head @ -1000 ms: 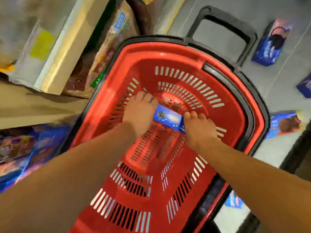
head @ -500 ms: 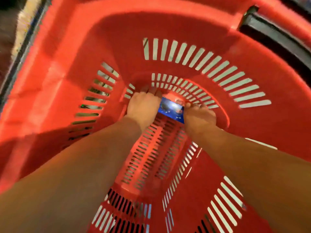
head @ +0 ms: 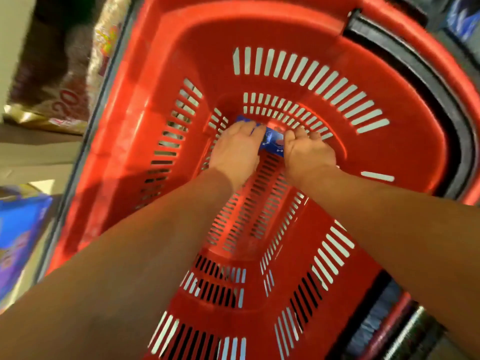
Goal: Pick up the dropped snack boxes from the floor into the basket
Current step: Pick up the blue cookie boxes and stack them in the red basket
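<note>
A blue snack box (head: 272, 141) lies at the far end of the red basket's (head: 161, 120) slotted floor. Both my arms reach deep into the basket. My left hand (head: 235, 149) rests flat on the box's left part, its fingers stretched over the top with a blue edge showing beyond them. My right hand (head: 307, 152) holds the box's right end, fingers curled over it and thumb against the printed face. Most of the box is hidden under the two hands.
The basket's black handle (head: 446, 131) folds along its right rim. Another blue box (head: 20, 242) shows at the left edge, and one more (head: 465, 19) at the top right. Snack bags (head: 65, 100) sit on a shelf at the upper left.
The box has gone down to the far end of the basket floor. My left hand has slid over its top. The camera has pulled back a little since half a second ago.
</note>
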The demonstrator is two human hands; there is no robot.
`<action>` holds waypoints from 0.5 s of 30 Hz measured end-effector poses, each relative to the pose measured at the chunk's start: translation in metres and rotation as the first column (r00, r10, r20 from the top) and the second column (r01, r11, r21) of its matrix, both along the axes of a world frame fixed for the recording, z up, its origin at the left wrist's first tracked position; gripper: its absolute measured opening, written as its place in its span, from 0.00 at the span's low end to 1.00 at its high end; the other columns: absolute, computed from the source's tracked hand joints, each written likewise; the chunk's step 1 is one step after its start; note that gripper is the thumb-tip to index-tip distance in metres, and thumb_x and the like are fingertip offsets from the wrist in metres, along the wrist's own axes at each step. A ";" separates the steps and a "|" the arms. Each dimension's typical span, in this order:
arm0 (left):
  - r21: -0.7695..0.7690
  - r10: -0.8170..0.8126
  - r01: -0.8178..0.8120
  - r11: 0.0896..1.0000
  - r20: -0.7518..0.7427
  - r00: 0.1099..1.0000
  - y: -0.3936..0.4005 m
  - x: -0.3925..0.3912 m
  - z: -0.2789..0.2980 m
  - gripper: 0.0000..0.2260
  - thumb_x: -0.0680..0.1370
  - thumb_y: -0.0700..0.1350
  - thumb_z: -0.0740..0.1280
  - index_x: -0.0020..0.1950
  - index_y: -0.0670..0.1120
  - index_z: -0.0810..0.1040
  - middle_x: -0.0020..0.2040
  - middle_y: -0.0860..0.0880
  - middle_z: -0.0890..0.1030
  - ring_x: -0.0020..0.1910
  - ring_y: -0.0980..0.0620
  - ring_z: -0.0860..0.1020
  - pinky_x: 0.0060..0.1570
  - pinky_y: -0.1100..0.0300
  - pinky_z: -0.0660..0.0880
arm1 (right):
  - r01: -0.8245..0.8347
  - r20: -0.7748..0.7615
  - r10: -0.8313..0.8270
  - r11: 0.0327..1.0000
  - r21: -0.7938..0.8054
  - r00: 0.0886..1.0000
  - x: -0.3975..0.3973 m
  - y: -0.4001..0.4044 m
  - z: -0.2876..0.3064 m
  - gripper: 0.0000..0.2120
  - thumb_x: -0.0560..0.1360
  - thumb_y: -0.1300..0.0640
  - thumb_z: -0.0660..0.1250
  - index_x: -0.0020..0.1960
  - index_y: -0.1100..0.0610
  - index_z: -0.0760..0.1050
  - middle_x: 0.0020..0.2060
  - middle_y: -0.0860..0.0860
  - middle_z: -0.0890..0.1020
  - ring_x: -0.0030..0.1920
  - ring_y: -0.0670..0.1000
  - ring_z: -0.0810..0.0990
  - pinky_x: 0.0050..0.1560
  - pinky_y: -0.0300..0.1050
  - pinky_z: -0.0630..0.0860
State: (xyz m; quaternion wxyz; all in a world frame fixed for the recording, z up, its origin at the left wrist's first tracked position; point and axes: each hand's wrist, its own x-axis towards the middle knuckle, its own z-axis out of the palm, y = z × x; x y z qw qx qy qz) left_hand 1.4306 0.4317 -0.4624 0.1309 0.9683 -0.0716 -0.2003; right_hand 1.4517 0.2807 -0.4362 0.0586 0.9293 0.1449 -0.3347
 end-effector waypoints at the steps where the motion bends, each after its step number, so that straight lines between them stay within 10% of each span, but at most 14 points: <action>1: -0.042 0.008 -0.009 0.999 -0.013 1.000 0.002 -0.005 0.021 0.28 0.71 0.42 0.68 0.71 0.43 0.69 0.67 0.43 0.74 0.68 0.42 0.69 0.70 0.51 0.64 | 0.018 -0.016 -0.018 1.000 0.025 1.000 -0.006 0.001 0.018 0.25 0.75 0.54 0.67 0.68 0.59 0.63 0.63 0.56 0.72 0.64 0.60 0.71 0.56 0.54 0.75; 15: -0.194 0.015 -0.033 0.981 -0.093 0.996 -0.007 -0.101 0.429 0.25 0.72 0.52 0.66 0.66 0.43 0.74 0.61 0.40 0.79 0.60 0.40 0.77 0.61 0.50 0.72 | 0.210 0.003 -0.216 0.956 0.203 0.976 -0.112 -0.030 0.407 0.31 0.71 0.45 0.69 0.68 0.58 0.66 0.62 0.57 0.71 0.63 0.62 0.71 0.62 0.53 0.71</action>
